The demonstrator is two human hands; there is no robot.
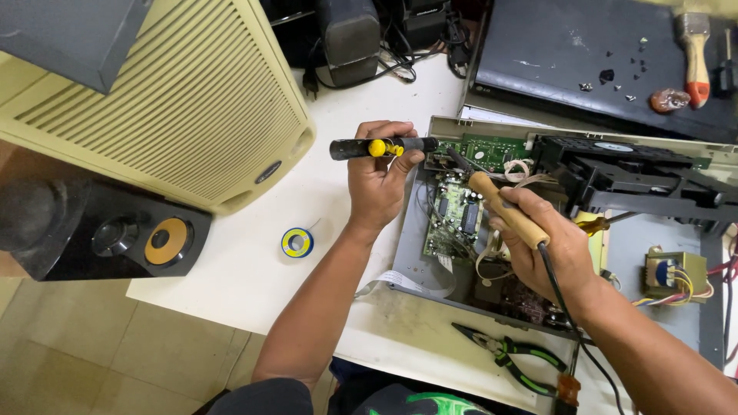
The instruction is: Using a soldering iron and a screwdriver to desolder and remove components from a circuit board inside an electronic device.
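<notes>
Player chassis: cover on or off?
Off. The open chassis shows its green circuit board, loose wires and transformer; right hand holds a soldering iron over it.

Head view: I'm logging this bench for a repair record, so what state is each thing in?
Player chassis: cover off, boards exposed.
Soldering iron: gripped in right hand, tip on green circuit board.
Black-and-yellow tool: held level in left hand.
Pliers: lying on table, untouched.
Solder reel: lying flat.
Brush: resting on black cover.
</notes>
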